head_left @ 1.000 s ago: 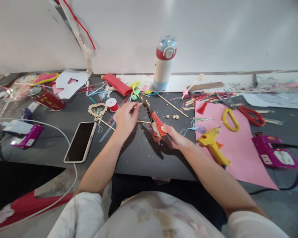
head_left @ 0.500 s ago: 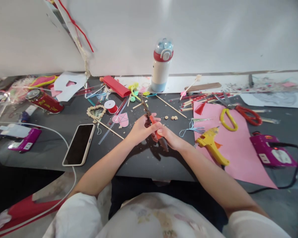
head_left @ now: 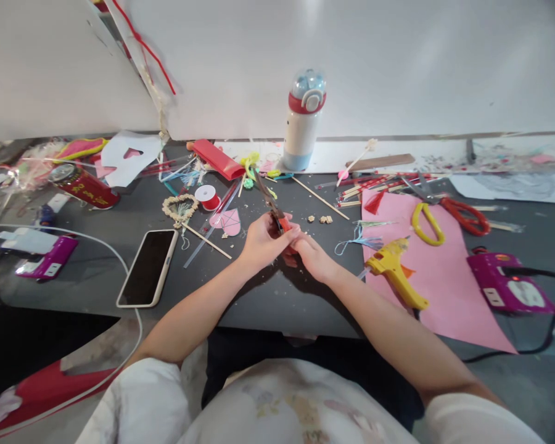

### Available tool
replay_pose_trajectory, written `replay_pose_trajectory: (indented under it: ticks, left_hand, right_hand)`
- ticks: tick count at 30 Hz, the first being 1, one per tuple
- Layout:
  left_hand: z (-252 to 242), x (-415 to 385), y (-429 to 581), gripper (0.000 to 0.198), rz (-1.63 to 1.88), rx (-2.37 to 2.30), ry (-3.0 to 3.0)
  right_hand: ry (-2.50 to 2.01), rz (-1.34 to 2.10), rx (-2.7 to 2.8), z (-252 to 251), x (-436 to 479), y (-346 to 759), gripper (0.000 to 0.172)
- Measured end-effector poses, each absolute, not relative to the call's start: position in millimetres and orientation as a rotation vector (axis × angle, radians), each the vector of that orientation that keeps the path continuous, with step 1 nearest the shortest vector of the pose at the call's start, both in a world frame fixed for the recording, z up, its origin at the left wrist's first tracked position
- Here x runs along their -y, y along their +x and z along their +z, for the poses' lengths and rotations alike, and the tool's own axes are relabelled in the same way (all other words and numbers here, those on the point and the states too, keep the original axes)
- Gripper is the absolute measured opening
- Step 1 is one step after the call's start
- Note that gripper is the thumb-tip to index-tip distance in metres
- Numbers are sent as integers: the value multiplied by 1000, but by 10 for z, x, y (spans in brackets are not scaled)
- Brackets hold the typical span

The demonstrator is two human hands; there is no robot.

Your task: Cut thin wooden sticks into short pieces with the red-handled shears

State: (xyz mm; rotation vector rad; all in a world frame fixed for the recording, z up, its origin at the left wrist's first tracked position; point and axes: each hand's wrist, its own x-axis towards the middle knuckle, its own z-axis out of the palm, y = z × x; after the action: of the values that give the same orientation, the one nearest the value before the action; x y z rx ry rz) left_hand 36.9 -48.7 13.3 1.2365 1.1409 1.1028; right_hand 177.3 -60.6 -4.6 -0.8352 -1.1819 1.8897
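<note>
Both of my hands meet over the middle of the dark table (head_left: 259, 296). My right hand (head_left: 311, 256) is wrapped round the orange handle of a pair of pliers (head_left: 277, 216), whose dark jaws point away toward the back left. My left hand (head_left: 261, 239) is closed on the same pliers from the left side, fingers over the handle near the joint. A pink paper heart (head_left: 229, 222) and a thin wooden stick (head_left: 206, 241) lie just left of my hands.
A phone (head_left: 148, 266) lies at the front left. A yellow glue gun (head_left: 394, 271), pink paper (head_left: 444, 290) and yellow-and-red scissors (head_left: 448, 213) are on the right, with a purple device (head_left: 509, 290). A bottle (head_left: 302, 120) stands at the back. Sticks, red tape and a can litter the rest.
My left hand left the small stick it held out to the left and came across to the pliers. The two hands have drawn together and the pliers sit lower in them.
</note>
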Motion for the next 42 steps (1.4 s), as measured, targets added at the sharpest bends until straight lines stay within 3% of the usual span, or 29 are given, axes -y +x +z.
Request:
replay_pose_trajectory:
  ticks: [10,25,42]
  left_hand:
    - [66,377,372,49,1081,-1017,1213]
    - [81,316,269,57,1100,-1045,1241]
    - [110,307,234,21,1041,-1242,1379]
  right_hand:
    - [-802,1903,1098,-84,546,1831,16]
    - [-789,2024,975,-46,553,1849,17]
    - [-775,2035,880,-79,535,1830,18]
